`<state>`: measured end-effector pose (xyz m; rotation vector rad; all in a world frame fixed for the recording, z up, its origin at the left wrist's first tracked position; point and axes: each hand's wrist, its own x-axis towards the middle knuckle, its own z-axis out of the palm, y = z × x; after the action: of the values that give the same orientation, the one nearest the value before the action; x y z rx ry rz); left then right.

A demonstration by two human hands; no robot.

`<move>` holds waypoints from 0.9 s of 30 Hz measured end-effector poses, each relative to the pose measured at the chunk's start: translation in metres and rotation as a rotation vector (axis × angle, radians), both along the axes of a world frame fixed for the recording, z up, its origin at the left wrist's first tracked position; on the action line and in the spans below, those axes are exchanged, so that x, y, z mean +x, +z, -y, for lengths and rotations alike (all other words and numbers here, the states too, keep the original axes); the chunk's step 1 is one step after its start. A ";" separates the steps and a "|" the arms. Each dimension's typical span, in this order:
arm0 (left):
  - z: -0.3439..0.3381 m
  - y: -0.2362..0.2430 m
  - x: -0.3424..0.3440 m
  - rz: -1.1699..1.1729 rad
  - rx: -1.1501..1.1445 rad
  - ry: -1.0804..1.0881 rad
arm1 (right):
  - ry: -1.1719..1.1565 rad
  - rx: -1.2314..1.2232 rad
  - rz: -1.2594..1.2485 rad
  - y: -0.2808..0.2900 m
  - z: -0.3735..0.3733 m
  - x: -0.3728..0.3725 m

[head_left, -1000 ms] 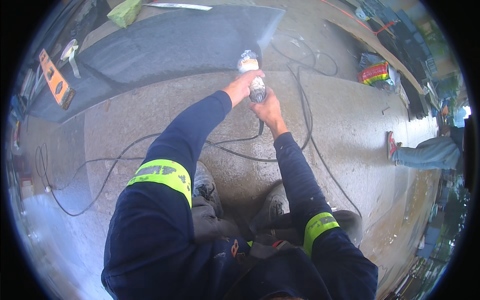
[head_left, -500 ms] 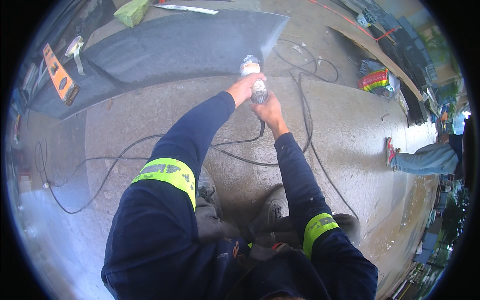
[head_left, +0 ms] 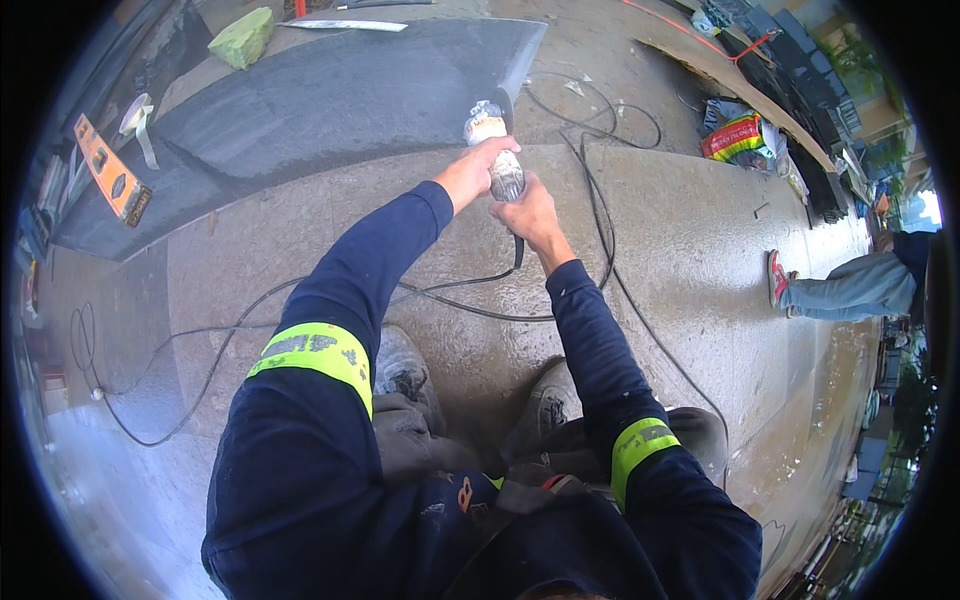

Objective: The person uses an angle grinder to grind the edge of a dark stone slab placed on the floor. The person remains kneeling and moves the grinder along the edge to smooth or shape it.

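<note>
Both my hands are closed around a dust-covered angle grinder (head_left: pixel 485 122), held out in front of me. My left hand (head_left: pixel 470 174) wraps the body behind the pale head. The dark rear part is gripped by my right hand (head_left: pixel 532 214), nearer to me. A thin dark disc (head_left: pixel 507 106) shows edge-on at the grinder's right side, beside the right end of a large dark grey slab (head_left: pixel 330 85). Pale dust hangs along that slab end. Whether the disc touches the slab I cannot tell. A black power cord (head_left: pixel 518 252) runs from the grinder's rear.
An orange spirit level (head_left: pixel 110 170) and a tape roll (head_left: pixel 137 115) lie at the left. A green block (head_left: pixel 241 38) and a straight strip (head_left: pixel 345 25) are beyond the slab. Cord loops (head_left: pixel 610 225) cross the floor. A person's leg (head_left: pixel 845 288) and a red-yellow bag (head_left: pixel 735 138) are at right.
The view has turned slightly, so the slab's right end sits farther left. Relative to that end, the grinder appears slightly farther right. Both hands keep their hold on it.
</note>
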<state>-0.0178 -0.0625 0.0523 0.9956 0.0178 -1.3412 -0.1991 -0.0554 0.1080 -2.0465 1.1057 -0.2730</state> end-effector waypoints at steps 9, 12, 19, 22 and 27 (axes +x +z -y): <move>0.000 0.002 -0.002 0.007 -0.021 -0.012 | -0.005 0.029 -0.004 0.005 -0.001 -0.003; -0.004 0.005 -0.003 -0.003 -0.023 -0.008 | -0.001 0.032 0.012 0.004 -0.001 -0.002; -0.022 0.002 -0.004 0.060 -0.169 -0.048 | -0.006 -0.062 0.040 -0.011 -0.003 0.001; -0.008 -0.005 -0.003 0.059 -0.058 -0.039 | -0.024 -0.071 -0.007 -0.015 0.000 0.000; -0.002 -0.031 0.009 0.059 -0.082 -0.038 | -0.013 -0.031 -0.005 -0.021 0.003 0.008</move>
<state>-0.0085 -0.0608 0.0215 0.9696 -0.1010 -1.3355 -0.1916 -0.0580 0.0872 -2.0696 1.1244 -0.2930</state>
